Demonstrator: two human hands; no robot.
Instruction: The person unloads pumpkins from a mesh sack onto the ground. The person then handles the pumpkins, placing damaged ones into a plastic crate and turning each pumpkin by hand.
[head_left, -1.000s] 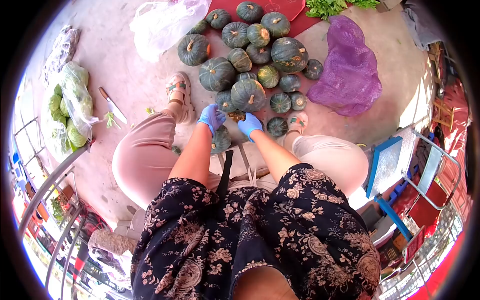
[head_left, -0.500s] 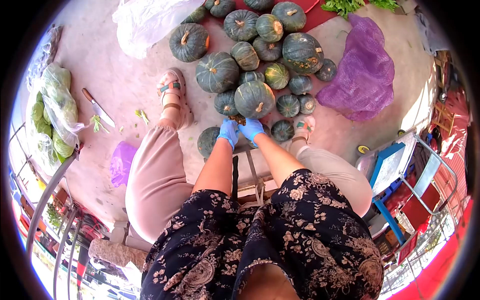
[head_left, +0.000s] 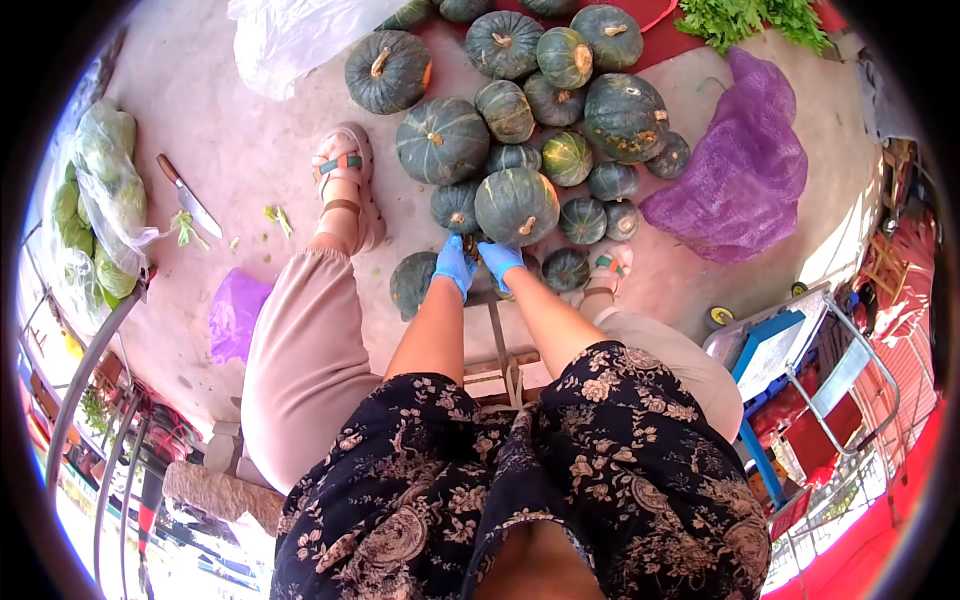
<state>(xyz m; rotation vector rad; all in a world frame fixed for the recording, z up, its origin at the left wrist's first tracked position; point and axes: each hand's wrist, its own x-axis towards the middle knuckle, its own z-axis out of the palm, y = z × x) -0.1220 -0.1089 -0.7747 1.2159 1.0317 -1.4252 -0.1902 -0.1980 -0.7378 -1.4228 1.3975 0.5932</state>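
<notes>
My left hand [head_left: 455,266] and my right hand [head_left: 499,261], both in blue gloves, are side by side just below a large green pumpkin [head_left: 516,206]. Their fingers look bent in around something small, brown and yellowish [head_left: 472,246], which is mostly hidden. A darker pumpkin [head_left: 411,284] lies left of my left hand, and a small one [head_left: 566,269] right of my right hand. Beyond them sits a pile of dark green pumpkins [head_left: 441,141] of several sizes.
A purple mesh sack [head_left: 740,170] lies right of the pile. On the left are a knife [head_left: 189,195], a purple plastic bag [head_left: 238,316] and bagged green vegetables [head_left: 100,200]. Clear plastic [head_left: 300,40] and leafy greens [head_left: 750,20] are at the far side. A metal cart [head_left: 790,340] stands right.
The view has shifted slightly. My hands have moved slightly apart, and more of the brown thing shows between them. The pumpkins keep their arrangement.
</notes>
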